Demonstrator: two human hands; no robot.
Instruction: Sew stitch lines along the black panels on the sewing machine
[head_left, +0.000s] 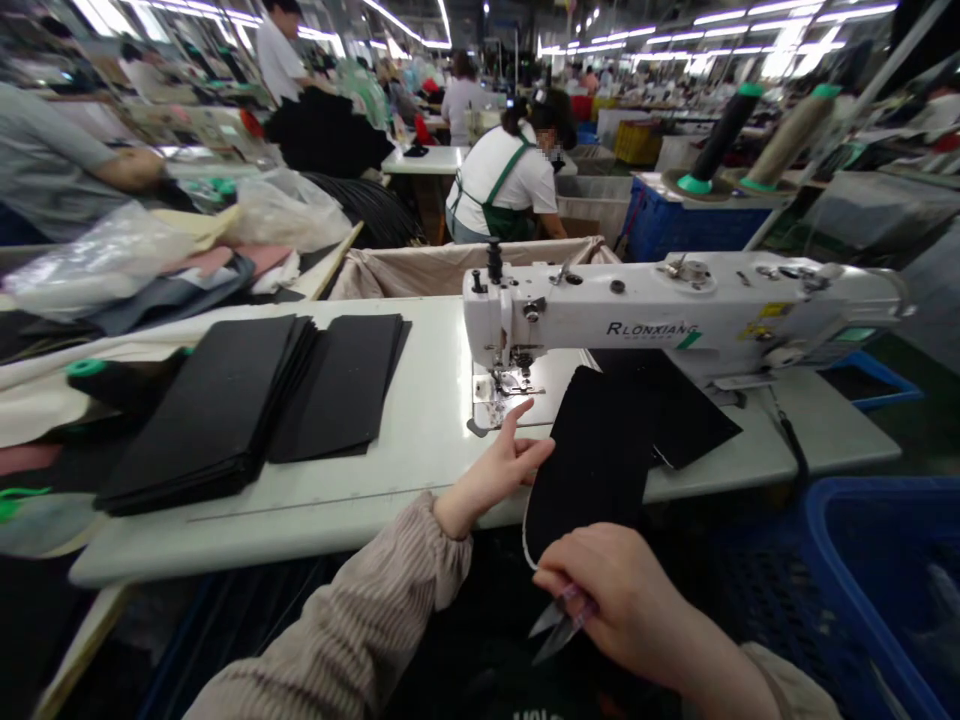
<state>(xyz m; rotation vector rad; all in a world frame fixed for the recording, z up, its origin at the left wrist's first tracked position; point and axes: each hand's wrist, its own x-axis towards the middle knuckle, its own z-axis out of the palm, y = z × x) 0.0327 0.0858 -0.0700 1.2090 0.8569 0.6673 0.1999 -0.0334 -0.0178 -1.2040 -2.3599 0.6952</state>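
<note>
My left hand [504,468] is by the sewing machine's needle area, index finger stretched out and the other fingers partly bent. Its fingertips touch the left edge of a black fabric piece [600,440], which hangs over the table's front edge and has a pale rim low on its left side. My right hand [619,595] is closed around small scissors [562,625] with pinkish handles, blades pointing down and left. Its thumb and forefinger are at the fabric's lower edge; whether they pinch it I cannot tell. The white sewing machine [652,315] stands just behind the fabric.
Two stacks of black panels, a large stack [210,400] and a smaller stack [341,385], lie left on the table [420,440]. A blue basket [885,490] stands at right. Behind the machine is a cloth-lined bin [420,268]; a person in a green apron [502,185] bends beyond it.
</note>
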